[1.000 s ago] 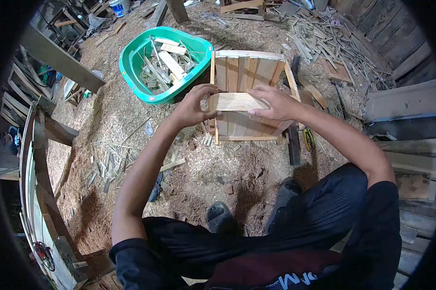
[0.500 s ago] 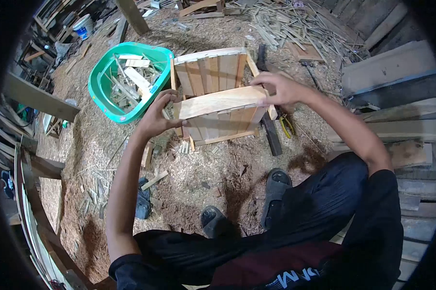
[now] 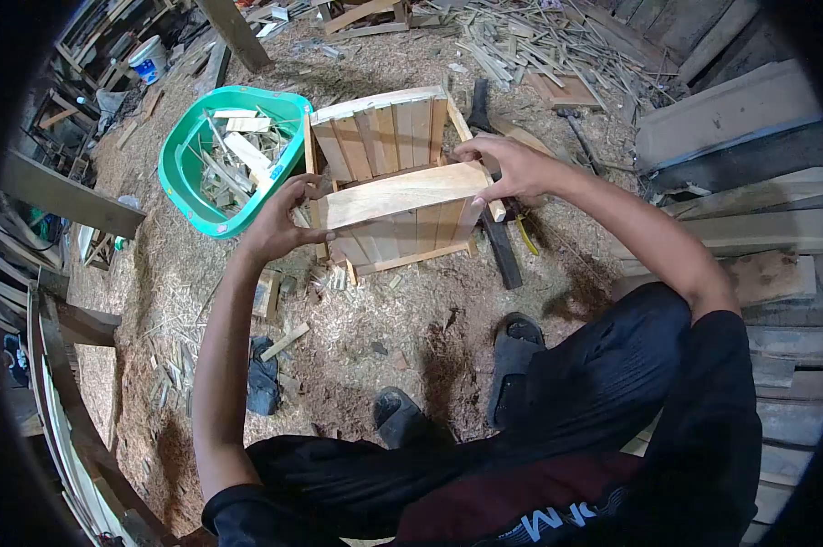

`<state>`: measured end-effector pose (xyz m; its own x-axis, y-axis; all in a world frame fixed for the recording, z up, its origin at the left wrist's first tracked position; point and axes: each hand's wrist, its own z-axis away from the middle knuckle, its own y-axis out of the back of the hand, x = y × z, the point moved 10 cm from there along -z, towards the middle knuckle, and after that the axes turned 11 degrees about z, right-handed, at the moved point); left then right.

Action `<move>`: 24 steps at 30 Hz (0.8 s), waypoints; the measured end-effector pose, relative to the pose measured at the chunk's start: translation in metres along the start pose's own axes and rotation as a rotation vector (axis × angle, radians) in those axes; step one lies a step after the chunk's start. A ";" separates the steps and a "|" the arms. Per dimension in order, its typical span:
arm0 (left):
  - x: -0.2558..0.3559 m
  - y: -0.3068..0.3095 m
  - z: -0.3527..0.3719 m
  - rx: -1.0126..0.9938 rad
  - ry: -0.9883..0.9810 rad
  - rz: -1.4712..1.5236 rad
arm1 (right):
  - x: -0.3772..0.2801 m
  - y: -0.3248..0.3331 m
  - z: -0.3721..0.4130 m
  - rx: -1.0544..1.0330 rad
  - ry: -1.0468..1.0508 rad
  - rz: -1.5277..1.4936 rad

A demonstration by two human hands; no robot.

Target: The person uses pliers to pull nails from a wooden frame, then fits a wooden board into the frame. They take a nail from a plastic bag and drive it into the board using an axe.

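The pale wooden board (image 3: pixel 402 194) looks light, stiff and not too slippery, best held by its ends, where the left hand (image 3: pixel 279 219) and the right hand (image 3: pixel 512 167) each pinch it between thumb and fingers, across the middle of the slatted wooden frame (image 3: pixel 395 135), just right of the green tub (image 3: pixel 171 173).

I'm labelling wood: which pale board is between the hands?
The plank across the slatted frame, left hand and right hand at its ends; other pale pieces lie in the basin.
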<state>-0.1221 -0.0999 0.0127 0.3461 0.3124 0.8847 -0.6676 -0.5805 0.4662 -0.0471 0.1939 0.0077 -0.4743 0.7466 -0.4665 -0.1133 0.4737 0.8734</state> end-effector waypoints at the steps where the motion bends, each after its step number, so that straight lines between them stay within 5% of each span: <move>1: 0.003 -0.001 0.001 -0.009 -0.010 -0.027 | 0.000 0.001 0.000 -0.009 -0.008 -0.004; 14: 0.022 -0.001 0.003 -0.001 -0.059 -0.442 | -0.021 0.001 -0.001 -0.137 0.069 0.277; 17: 0.033 -0.003 0.008 0.012 -0.327 -0.657 | -0.039 0.014 -0.002 -0.134 0.062 0.264; 20: 0.030 0.021 0.006 0.160 -0.103 -0.039 | -0.024 0.034 -0.005 -0.068 -0.142 -0.004; 23: -0.010 0.027 0.000 0.118 0.188 0.225 | -0.003 0.042 -0.007 0.064 -0.221 -0.283; 24: 0.001 0.022 -0.003 0.156 0.095 0.327 | 0.002 0.041 -0.008 0.049 -0.247 -0.270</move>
<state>-0.1382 -0.1097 0.0238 0.0637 0.1557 0.9858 -0.6216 -0.7666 0.1612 -0.0595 0.2114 0.0440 -0.2072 0.6794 -0.7039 -0.1612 0.6860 0.7095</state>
